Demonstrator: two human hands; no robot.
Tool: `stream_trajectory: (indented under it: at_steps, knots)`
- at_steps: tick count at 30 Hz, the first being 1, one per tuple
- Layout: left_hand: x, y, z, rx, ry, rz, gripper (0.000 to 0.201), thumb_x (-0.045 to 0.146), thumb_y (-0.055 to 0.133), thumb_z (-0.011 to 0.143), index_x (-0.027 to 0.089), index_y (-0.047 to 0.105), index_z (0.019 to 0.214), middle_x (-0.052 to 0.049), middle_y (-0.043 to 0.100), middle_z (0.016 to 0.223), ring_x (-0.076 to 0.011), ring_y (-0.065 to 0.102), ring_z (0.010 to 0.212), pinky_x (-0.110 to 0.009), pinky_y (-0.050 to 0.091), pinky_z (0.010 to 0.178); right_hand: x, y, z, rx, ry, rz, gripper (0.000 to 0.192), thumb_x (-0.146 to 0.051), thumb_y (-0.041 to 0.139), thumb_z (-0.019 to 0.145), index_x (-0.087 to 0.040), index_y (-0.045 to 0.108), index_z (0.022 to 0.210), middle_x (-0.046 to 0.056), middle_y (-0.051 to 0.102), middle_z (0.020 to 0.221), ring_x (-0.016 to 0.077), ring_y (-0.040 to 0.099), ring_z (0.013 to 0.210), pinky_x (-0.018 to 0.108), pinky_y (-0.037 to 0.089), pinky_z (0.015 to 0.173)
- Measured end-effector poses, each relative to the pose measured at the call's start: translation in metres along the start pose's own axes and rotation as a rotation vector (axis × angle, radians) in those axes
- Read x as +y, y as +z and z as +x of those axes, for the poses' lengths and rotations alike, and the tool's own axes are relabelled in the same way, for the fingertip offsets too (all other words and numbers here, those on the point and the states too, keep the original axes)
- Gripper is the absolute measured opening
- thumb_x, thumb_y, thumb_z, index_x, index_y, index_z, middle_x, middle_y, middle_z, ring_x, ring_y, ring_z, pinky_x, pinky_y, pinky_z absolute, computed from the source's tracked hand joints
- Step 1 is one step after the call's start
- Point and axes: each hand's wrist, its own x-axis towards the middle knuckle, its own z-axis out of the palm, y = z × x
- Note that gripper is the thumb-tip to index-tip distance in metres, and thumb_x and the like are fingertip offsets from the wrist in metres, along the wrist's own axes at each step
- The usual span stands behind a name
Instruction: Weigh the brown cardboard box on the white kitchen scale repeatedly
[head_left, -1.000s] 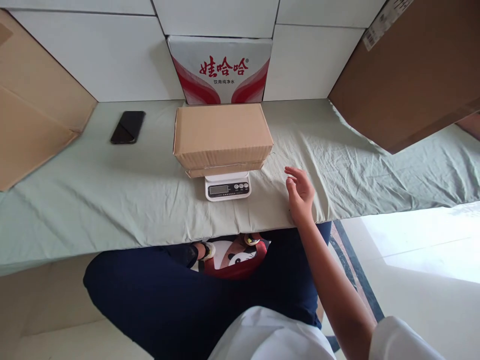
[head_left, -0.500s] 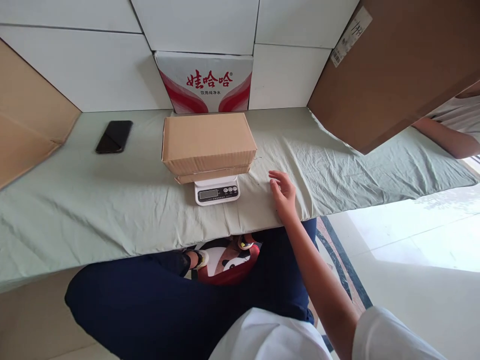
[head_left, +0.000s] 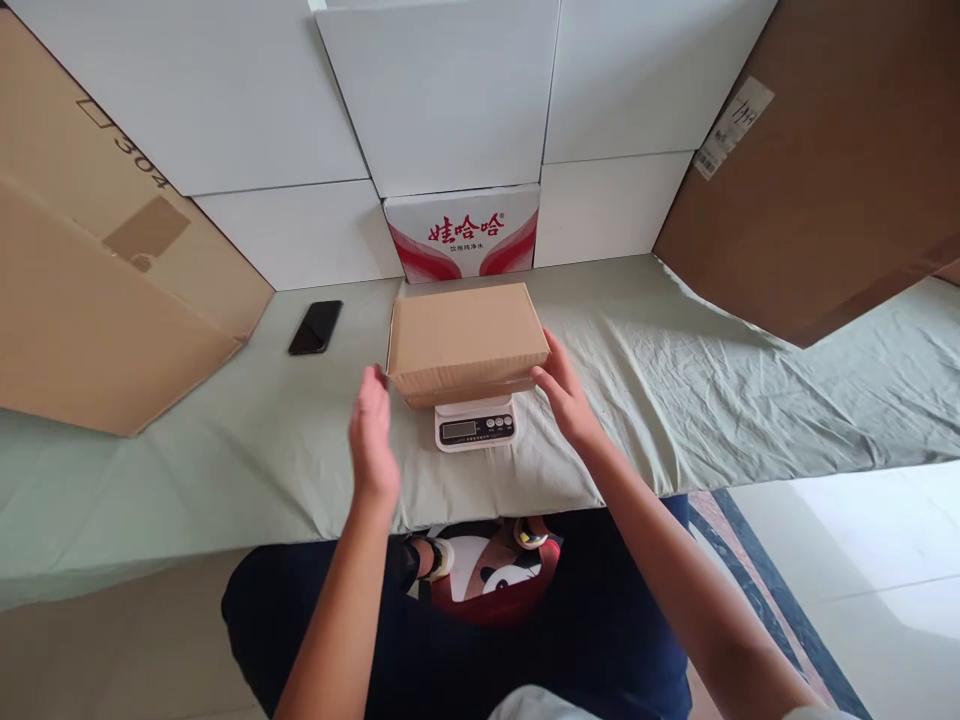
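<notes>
Head: one box point(head_left: 466, 328) between two hands point(head_left: 373, 435) point(head_left: 568, 402)

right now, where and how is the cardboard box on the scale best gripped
Likely by its short ends, one hand from each side: the cardboard box is wider than deep and overhangs the scale left and right. The right hand is at its right end; the left hand, beside the left.

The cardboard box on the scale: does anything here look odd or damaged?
No clear damage shows, but the cardboard box overhangs the smaller scale on both sides, so its perch looks slightly odd.
</notes>
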Motion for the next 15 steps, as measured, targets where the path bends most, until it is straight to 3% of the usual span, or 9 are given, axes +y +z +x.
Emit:
stream_trajectory:
  at_steps: [2, 4, 10, 12, 15]
  knots:
    - [-0.007, 0.014, 0.012, 0.009, -0.042, -0.025, 0.076, 0.079, 0.048, 0.095, 0.024, 0.064, 0.144, -0.015, 0.055, 0.161, -0.0335, 0.044, 0.156, -0.052, 0.033, 0.13, -0.001, 0.005, 0.015, -0.027, -0.037, -0.025, 0.09, -0.07, 0.065, 0.093, -0.041, 0.025, 0.168, 0.001, 0.032, 0.178, 0.0336, 0.035, 0.163, 0.061, 0.033, 0.135]
    - [-0.011, 0.027, 0.031, -0.032, -0.048, -0.051, 0.085, 0.087, 0.048, 0.089, 0.025, 0.066, 0.143, -0.015, 0.055, 0.162, -0.0333, 0.042, 0.158, -0.048, 0.03, 0.131, 0.001, 0.008, 0.034, -0.028, -0.091, -0.049, 0.097, -0.071, 0.065, 0.092, -0.043, 0.013, 0.17, -0.002, 0.022, 0.181, 0.0329, 0.03, 0.165, 0.061, 0.03, 0.136]
    - [-0.025, 0.046, 0.108, -0.182, 0.104, -0.105, 0.088, 0.09, 0.053, 0.083, 0.026, 0.067, 0.142, -0.013, 0.054, 0.163, -0.0303, 0.042, 0.158, -0.043, 0.032, 0.13, 0.034, 0.011, 0.102, -0.026, -0.286, -0.125, 0.107, -0.083, 0.05, 0.092, -0.046, -0.014, 0.168, -0.009, 0.007, 0.183, 0.0276, 0.016, 0.17, 0.057, 0.024, 0.139]
    - [-0.039, 0.049, 0.123, -0.182, 0.101, -0.121, 0.09, 0.091, 0.051, 0.083, 0.024, 0.066, 0.143, -0.015, 0.054, 0.163, -0.0302, 0.041, 0.159, -0.043, 0.031, 0.13, 0.05, 0.013, 0.116, -0.028, -0.285, -0.112, 0.108, -0.085, 0.049, 0.091, -0.043, -0.014, 0.169, -0.007, 0.006, 0.183, 0.0278, 0.014, 0.17, 0.057, 0.022, 0.139]
    - [-0.064, 0.052, 0.132, -0.125, 0.073, -0.151, 0.088, 0.089, 0.046, 0.087, 0.024, 0.063, 0.145, -0.014, 0.05, 0.166, -0.0288, 0.038, 0.161, -0.043, 0.028, 0.131, 0.07, 0.016, 0.122, -0.011, -0.267, -0.115, 0.112, -0.086, 0.054, 0.087, -0.036, -0.001, 0.172, -0.002, 0.009, 0.183, 0.0298, 0.011, 0.171, 0.053, 0.019, 0.14]
